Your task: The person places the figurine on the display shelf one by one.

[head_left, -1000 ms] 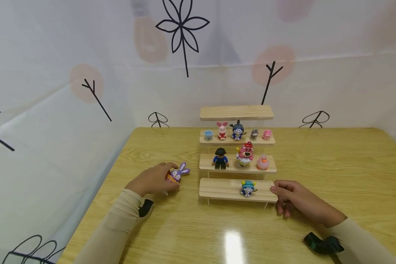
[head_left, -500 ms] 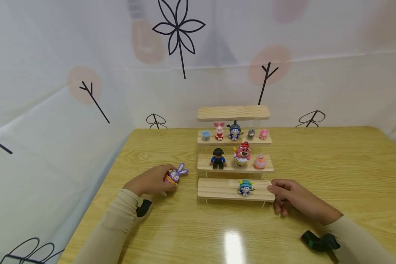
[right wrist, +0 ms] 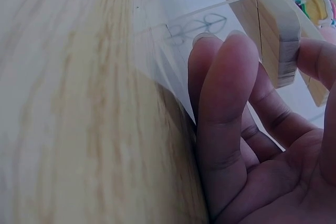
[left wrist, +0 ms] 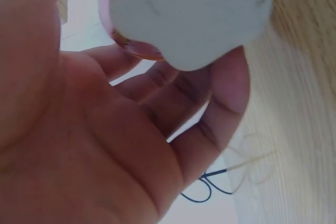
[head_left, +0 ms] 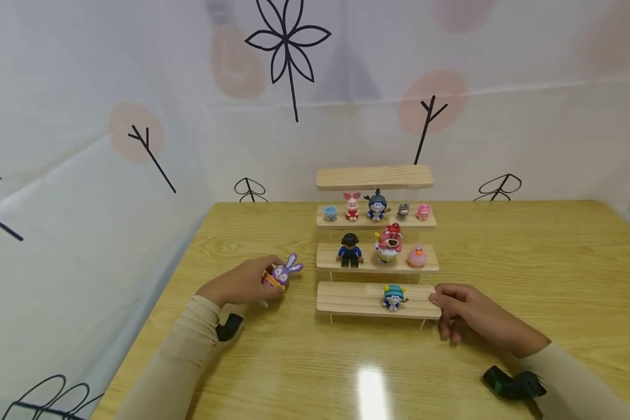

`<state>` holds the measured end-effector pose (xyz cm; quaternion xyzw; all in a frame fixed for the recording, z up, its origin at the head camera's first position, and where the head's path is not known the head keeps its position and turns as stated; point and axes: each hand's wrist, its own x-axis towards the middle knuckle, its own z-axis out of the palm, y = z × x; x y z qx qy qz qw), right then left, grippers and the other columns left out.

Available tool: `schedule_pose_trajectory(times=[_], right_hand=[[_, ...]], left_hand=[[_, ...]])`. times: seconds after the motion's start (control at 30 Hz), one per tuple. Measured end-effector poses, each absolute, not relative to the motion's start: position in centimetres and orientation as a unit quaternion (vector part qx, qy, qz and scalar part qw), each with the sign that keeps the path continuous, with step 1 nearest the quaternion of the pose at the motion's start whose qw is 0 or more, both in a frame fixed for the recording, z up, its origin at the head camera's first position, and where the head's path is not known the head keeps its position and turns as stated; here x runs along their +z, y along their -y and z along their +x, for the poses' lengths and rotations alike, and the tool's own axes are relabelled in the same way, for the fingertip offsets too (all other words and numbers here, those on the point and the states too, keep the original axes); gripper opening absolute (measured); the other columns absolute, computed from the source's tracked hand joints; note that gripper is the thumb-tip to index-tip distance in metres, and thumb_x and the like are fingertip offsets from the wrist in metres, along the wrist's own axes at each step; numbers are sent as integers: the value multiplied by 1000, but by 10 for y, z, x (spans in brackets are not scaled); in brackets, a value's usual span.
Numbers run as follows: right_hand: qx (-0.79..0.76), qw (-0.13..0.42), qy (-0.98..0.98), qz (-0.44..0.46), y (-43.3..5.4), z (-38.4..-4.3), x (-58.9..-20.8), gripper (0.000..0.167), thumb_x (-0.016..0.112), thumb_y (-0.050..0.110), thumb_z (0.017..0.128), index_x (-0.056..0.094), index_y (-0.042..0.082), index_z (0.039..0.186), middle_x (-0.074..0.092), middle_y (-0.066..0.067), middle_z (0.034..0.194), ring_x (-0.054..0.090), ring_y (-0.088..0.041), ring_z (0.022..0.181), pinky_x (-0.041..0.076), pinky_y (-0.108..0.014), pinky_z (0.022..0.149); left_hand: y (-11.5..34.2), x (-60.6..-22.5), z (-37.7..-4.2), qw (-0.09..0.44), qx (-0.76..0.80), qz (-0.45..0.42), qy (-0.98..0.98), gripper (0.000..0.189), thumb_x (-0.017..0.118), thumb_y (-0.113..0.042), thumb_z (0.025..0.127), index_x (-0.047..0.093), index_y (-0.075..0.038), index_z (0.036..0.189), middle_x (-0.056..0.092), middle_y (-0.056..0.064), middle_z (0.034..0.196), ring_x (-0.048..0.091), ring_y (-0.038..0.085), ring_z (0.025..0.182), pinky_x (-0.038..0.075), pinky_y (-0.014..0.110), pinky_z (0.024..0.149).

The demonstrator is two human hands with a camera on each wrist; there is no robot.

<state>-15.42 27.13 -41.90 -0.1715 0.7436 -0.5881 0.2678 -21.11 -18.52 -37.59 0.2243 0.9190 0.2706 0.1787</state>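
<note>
My left hand (head_left: pixel 247 282) holds a purple rabbit figurine (head_left: pixel 279 274) above the table, left of the tiered wooden display stand. The rabbit's long ears point up and to the right. In the left wrist view, the figurine's flat white base (left wrist: pixel 194 14) faces the camera, with curled fingers around it. At the right end of the lowest shelf (head_left: pixel 346 298), my right hand (head_left: pixel 475 318) pinches the board by its edge. The right wrist view shows bent fingers beside a clear support leg (right wrist: pixel 210 11) under that board. A figurine in a teal horned hat (head_left: pixel 394 297) stands on this shelf.
The middle shelf (head_left: pixel 325 258) bears a black-haired figure (head_left: pixel 349 251), a pink bear (head_left: pixel 389 244) and a pink duck (head_left: pixel 417 256). Several small figurines line the shelf above it. A bare board (head_left: pixel 374 177) tops the stand. Printed white cloth (head_left: pixel 189 70) surrounds the wooden table (head_left: pixel 294 367).
The rabbit figurine and my left hand have shifted very slightly. My right hand keeps its grip on the lowest shelf's end, and the head view has moved a little.
</note>
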Motion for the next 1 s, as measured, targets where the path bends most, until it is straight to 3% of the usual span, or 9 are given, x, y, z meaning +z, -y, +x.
schedule_pose_trajectory(times=[0.37, 0.53, 0.73, 1.0], right_hand=[[-587, 268, -744, -175, -274, -154, -418, 30, 36, 27, 111, 47, 3, 95, 66, -7, 73, 65, -18, 62, 59, -38, 54], [-588, 270, -743, -173, -275, -155, -416, 29, 37, 27, 111, 48, 5, 95, 67, -8, 73, 65, -17, 62, 59, -37, 55], [-588, 270, -745, -161, -276, -154, -417, 28, 37, 29, 111, 47, 6, 97, 67, -7, 74, 65, -17, 63, 59, -37, 56], [-594, 276, -736, -169, -272, -155, -418, 28, 36, 27, 111, 47, 6, 96, 66, -7, 74, 65, -17, 64, 59, -36, 55]], left_hand=[[172, -355, -203, 138, 353, 232, -896, 56, 74, -31, 92, 48, -15, 139, 58, 11, 119, 64, 15, 89, 57, 26, 72], [164, -338, -196, 103, 373, 236, -891, 58, 76, -30, 90, 46, -16, 138, 56, 8, 116, 65, 16, 83, 58, 27, 68], [152, -324, -185, 66, 411, 221, -882, 62, 77, -28, 89, 42, -19, 139, 61, 6, 114, 64, 18, 88, 59, 29, 69], [133, -318, -160, -4, 457, 261, -850, 62, 81, -22, 86, 43, -21, 136, 57, 2, 122, 65, 17, 83, 58, 28, 67]])
